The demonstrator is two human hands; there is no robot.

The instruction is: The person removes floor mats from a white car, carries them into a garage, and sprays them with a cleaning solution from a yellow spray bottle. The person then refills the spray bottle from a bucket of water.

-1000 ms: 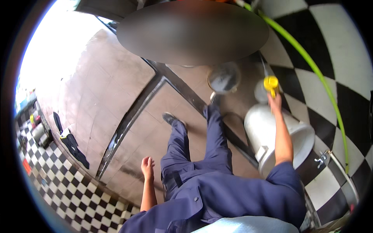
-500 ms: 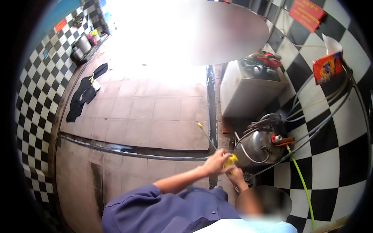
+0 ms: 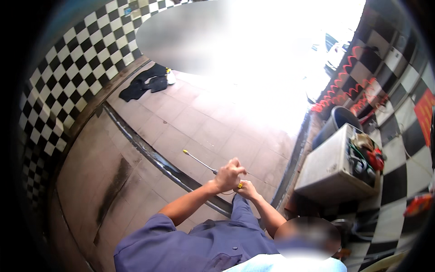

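Observation:
A spray gun with a thin metal wand (image 3: 199, 162) and a yellow tip is held out over the tiled floor, the tip toward the left. My left hand (image 3: 229, 176) is closed around the wand's rear part, its fingers curled up and partly blurred. Just to the right and nearer, my right hand (image 3: 247, 189) grips the gun's yellow body (image 3: 240, 186), most of which the fingers hide. A thin hose loop shows below my left hand. Both hands are in front of my dark trouser leg.
A dark drain channel (image 3: 158, 161) crosses the floor; another (image 3: 294, 158) runs along the right. Black mats (image 3: 136, 88) and a white bottle (image 3: 171, 78) lie far left. At right stand a white cabinet (image 3: 317, 167) with clutter on top, a dark bucket (image 3: 333, 124) and red coiled hoses (image 3: 346, 75).
My view has swung right, so the metal tank has mostly left it and the bucket and coiled hoses have come in. The wand now lies flatter, pointing more to the left.

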